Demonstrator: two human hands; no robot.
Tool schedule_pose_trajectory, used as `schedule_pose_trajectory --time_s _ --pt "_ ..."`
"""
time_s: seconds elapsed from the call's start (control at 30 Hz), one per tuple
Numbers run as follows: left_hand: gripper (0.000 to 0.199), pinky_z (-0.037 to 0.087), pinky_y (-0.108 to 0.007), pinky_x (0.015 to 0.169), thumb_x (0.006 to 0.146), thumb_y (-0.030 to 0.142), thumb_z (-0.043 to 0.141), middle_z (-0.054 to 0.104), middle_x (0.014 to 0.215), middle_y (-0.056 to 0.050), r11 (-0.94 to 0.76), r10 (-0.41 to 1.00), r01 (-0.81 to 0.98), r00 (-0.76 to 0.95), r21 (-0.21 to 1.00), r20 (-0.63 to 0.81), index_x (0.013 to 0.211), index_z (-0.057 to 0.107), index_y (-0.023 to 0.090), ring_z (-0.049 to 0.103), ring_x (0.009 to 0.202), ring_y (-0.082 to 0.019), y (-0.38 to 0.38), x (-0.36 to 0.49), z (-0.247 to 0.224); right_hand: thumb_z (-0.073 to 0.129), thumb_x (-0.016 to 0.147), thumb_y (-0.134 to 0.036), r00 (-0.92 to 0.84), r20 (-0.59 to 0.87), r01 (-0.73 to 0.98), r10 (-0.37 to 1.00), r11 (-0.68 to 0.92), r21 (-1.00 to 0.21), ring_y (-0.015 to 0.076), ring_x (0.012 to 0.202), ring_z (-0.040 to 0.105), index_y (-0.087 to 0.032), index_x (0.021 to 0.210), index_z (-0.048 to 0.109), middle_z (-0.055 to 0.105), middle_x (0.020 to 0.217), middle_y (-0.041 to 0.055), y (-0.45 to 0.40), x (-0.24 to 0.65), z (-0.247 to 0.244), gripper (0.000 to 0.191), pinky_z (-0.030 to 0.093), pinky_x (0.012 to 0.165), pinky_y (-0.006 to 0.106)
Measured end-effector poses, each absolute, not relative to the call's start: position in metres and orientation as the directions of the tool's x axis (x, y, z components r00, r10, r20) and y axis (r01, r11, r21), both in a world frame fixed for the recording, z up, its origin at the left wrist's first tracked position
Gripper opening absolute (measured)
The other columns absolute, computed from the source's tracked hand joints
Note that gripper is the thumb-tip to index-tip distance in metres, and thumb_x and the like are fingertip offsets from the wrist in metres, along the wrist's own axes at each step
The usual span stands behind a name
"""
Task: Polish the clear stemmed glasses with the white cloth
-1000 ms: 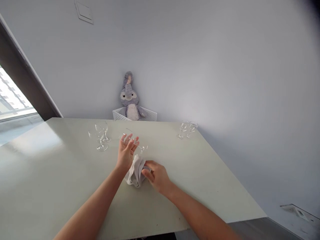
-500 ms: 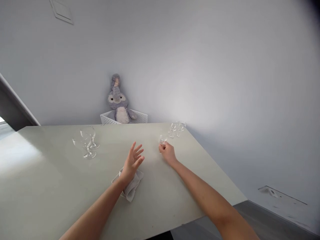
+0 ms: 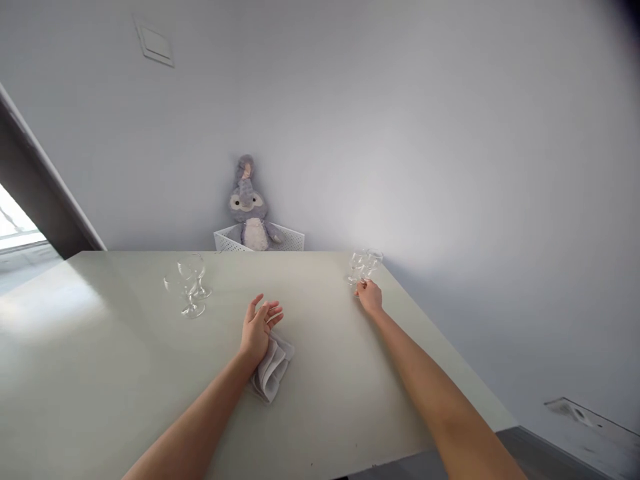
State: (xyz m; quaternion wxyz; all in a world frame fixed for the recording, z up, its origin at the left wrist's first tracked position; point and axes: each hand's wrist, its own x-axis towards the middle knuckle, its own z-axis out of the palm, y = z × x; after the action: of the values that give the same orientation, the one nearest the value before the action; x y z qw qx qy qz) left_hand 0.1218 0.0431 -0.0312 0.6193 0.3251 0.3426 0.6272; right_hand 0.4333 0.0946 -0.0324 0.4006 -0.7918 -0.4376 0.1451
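Note:
My right hand is closed at the table's far right, its fingers around the lower part of a small clear stemmed glass. That glass stands close to other small stemmed glasses, and their outlines overlap, so I cannot tell whether they touch. My left hand is open with its fingers spread, holding nothing. Under and beside its wrist lies a folded grey cloth, partly hidden by the forearm. Two larger stemmed glasses stand upright to the left of my left hand, one behind the other.
The pale table reaches to the wall at the right. Behind its far edge, a grey plush toy sits in a white perforated basket. A switch plate is on the wall at upper left.
My right hand has moved right and away from me with the small glass, up to the other small glasses. My left hand has shifted slightly back and left relative to the cloth, still open.

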Motion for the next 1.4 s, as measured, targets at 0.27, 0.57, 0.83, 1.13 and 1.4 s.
schedule_pose_trajectory --time_s 0.27,0.57,0.83,1.13,1.4 --pt "0.050 0.048 -0.030 0.079 0.079 0.039 0.048 0.053 0.100 -0.003 -0.299 0.873 -0.440 -0.484 0.847 0.058 0.123 0.025 0.033 0.060 0.079 -0.010 0.042 0.109 -0.019 0.047 0.069 -0.022 0.603 0.063 0.410 0.796 -0.241 -0.880 0.0100 0.042 0.047 -0.012 0.107 0.050 0.062 0.067 0.0020 0.070 0.442 -0.039 0.039 0.037 0.050 0.024" --pt "0.058 0.050 -0.029 0.074 0.085 0.052 0.023 0.050 0.114 -0.012 -0.190 0.858 -0.729 -0.449 0.658 -0.249 0.133 0.002 0.030 0.061 0.093 -0.016 0.077 0.043 -0.002 0.051 0.067 -0.028 0.390 0.001 0.246 0.921 -0.103 -0.964 0.0062 0.038 0.035 -0.013 0.080 0.058 0.055 0.058 -0.0004 0.030 0.407 -0.023 0.021 0.026 0.039 0.022" --pt "0.057 0.051 -0.036 0.076 0.079 0.061 0.036 0.042 0.122 -0.018 -0.241 0.923 -0.915 -0.320 0.323 -0.216 0.125 0.018 0.032 0.057 0.103 -0.023 0.093 0.012 -0.009 0.038 0.083 -0.038 -0.260 0.057 0.575 0.964 0.202 -0.793 0.0092 0.051 0.046 -0.018 0.075 0.060 0.056 0.061 -0.0014 -0.004 0.288 -0.002 0.031 0.034 0.052 0.021" --pt "0.029 0.052 -0.027 0.077 0.082 0.047 0.043 0.052 0.104 -0.012 -0.262 0.888 -0.916 -0.351 0.303 -0.295 0.079 0.038 0.019 0.058 0.098 -0.016 0.093 0.013 -0.009 0.056 0.073 -0.025 -0.358 0.004 0.769 0.934 0.297 -0.566 0.0154 0.081 0.052 -0.020 0.088 0.064 0.054 0.087 0.0039 0.008 0.252 -0.013 0.017 0.038 0.068 0.025" --pt "0.026 0.051 -0.028 0.080 0.078 0.041 0.053 0.056 0.097 -0.009 -0.160 0.950 -0.896 -0.254 0.414 -0.184 0.073 0.043 0.017 0.059 0.097 -0.019 0.085 0.042 -0.012 0.049 0.073 -0.006 -0.475 0.254 0.438 0.842 0.477 -0.762 0.0110 0.079 0.048 -0.021 0.071 0.065 0.047 0.092 0.0020 -0.012 0.261 -0.004 0.022 0.040 0.070 0.023"
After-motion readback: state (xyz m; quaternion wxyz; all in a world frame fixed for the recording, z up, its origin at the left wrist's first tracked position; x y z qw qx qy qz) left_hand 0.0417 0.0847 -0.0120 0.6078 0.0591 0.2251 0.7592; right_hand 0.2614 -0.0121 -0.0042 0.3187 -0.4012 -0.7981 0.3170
